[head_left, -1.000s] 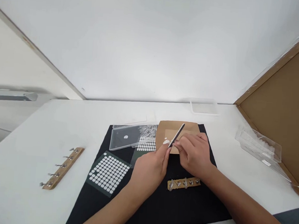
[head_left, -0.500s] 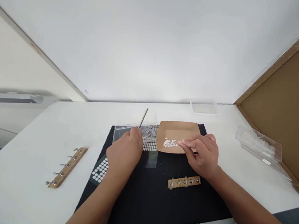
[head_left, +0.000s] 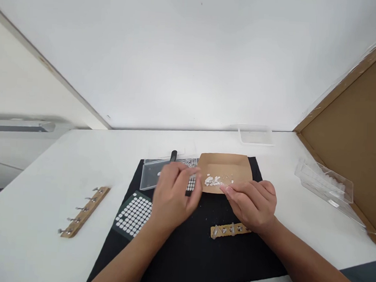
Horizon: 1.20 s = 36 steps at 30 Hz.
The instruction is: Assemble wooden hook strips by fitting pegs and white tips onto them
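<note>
My left hand (head_left: 178, 192) is over the clear plastic tray (head_left: 148, 179), its fingers bent and smeared by motion. A black tool end (head_left: 173, 156) shows just beyond its knuckles; whether the hand grips it is hidden. At the near edge of a brown cardboard tray (head_left: 225, 159), my right hand (head_left: 251, 201) pinches thumb and fingers together; what lies between the tips is too small to name. Small white flat pieces (head_left: 212, 181) lie in the cardboard tray. Below the right hand, a short wooden strip (head_left: 228, 230) carries metal and clear parts.
A dark green sheet of white ovals (head_left: 134, 214) lies on the black mat (head_left: 196, 253). Another wooden strip with metal pegs (head_left: 84, 211) sits at the left. Clear containers (head_left: 326, 183) stand at the right, near a cardboard panel (head_left: 354, 114); a shallow box (head_left: 256, 135) is at the back.
My left hand has turned and moved right, its fist loosened. The thin metal shaft above it no longer shows; a black end does. My right hand stays pinched, slightly lower.
</note>
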Tool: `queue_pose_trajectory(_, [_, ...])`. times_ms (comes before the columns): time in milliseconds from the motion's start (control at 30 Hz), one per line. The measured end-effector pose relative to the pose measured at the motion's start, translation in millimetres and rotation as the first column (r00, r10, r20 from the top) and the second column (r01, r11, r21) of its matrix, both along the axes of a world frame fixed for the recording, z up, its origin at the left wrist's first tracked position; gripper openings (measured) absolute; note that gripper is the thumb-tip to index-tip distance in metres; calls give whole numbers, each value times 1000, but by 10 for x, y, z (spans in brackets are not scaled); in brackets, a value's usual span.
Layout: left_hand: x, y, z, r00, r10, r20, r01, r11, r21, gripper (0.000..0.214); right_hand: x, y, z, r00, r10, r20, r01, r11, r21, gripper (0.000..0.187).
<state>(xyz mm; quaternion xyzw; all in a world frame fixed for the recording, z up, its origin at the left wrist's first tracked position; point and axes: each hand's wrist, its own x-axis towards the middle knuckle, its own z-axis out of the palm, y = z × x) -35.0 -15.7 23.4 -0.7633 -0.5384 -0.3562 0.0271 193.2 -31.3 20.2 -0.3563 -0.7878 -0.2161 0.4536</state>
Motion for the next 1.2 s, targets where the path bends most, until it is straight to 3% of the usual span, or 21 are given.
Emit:
queue_pose_trajectory(33, [44, -36, 9, 985, -138, 104, 143, 989, -37, 23, 7, -12, -4, 1000, 9, 21, -9, 1000, 1, 22])
queue_pose_trajectory(100, [119, -98, 14, 894, -323, 311, 378, 916, -135, 21, 25, -33, -2, 998, 26, 53, -26, 1000, 0, 18])
queue_pose_trajectory(167, [170, -136, 4, 792, -370, 485, 518, 829, -213, 20, 43, -48, 14, 996, 46, 72, -46, 999, -1, 14])
queue_pose_trajectory(267, [205, -145, -17, 701, -311, 642, 585, 766, -267, 17, 64, -59, 57, 993, 71, 96, -72, 997, 6, 10])
queue_pose_trajectory(400, [224, -124, -32, 600, -232, 765, 631, 726, -275, 15, 84, -59, 126, 982, 117, 151, -120, 993, 16, 21])
queue_pose_trajectory(500, [228, -119, -41, 527, -166, 834, 683, 666, -299, 18, 99, -57, 157, 971, 152, 182, -154, 988, -3, 28])
queue_pose_trajectory(667, [220, -123, -58, 525, -125, 842, 751, 533, -390, 24, 120, -51, 119, 966, 212, 147, -194, 973, -125, 31])
queue_pose_trajectory(967, [199, -92, -49, 539, -160, 827, 772, 488, -408, 26, 122, -53, 14, 977, 212, 4, -205, 950, -233, 21])
queue_pose_trajectory(1200, [184, -68, -43, 584, -212, 784, 730, 560, -392, 23, 40, -64, -6, 975, 174, -135, -207, 932, -298, 16])
